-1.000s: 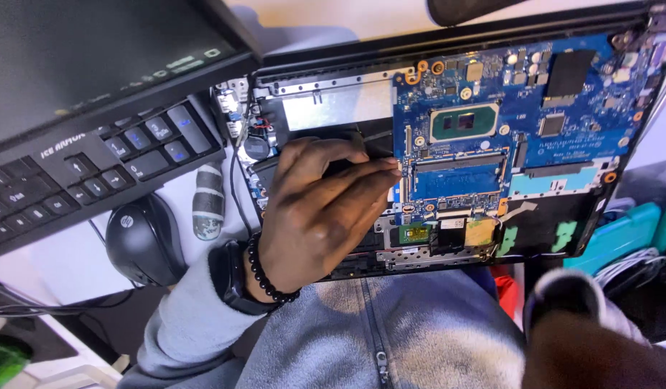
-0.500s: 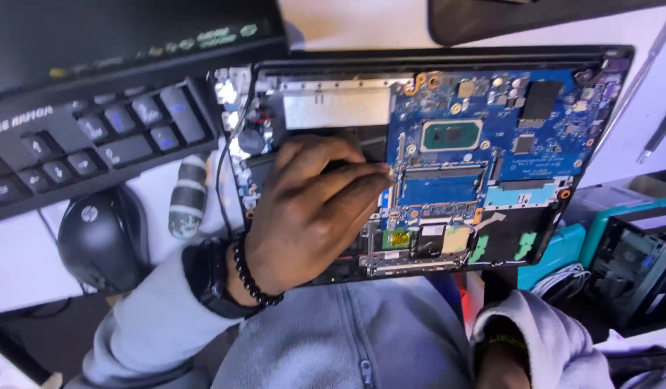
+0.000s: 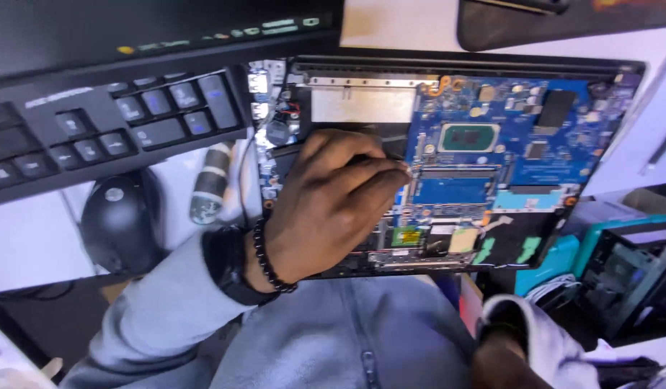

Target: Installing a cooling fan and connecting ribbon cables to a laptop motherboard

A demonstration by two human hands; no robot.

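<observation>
An opened laptop (image 3: 362, 104) lies bottom-up in front of me, its blue motherboard (image 3: 535, 155) bare. My left hand (image 3: 326, 209) rests on the laptop's left half with the fingers drawn together. The fingertips touch the left edge of the blue memory slot (image 3: 455, 189). I see nothing between the fingers. A black watch and a bead bracelet (image 3: 269, 263) sit on that wrist. My right hand (image 3: 500, 360) is low at the bottom edge, below the laptop's front. Only its back and a grey cuff show, and its fingers are hidden.
A black keyboard (image 3: 109, 133) lies at the left under a dark monitor edge (image 3: 160, 32). A black mouse (image 3: 117, 223) and a small silver cylinder (image 3: 207, 191) lie between keyboard and laptop. Teal and dark cases (image 3: 621, 259) stand at the right.
My left hand has stayed on the same spot of the laptop. My right arm has sunk lower and moved left toward my lap. The view has drifted a little.
</observation>
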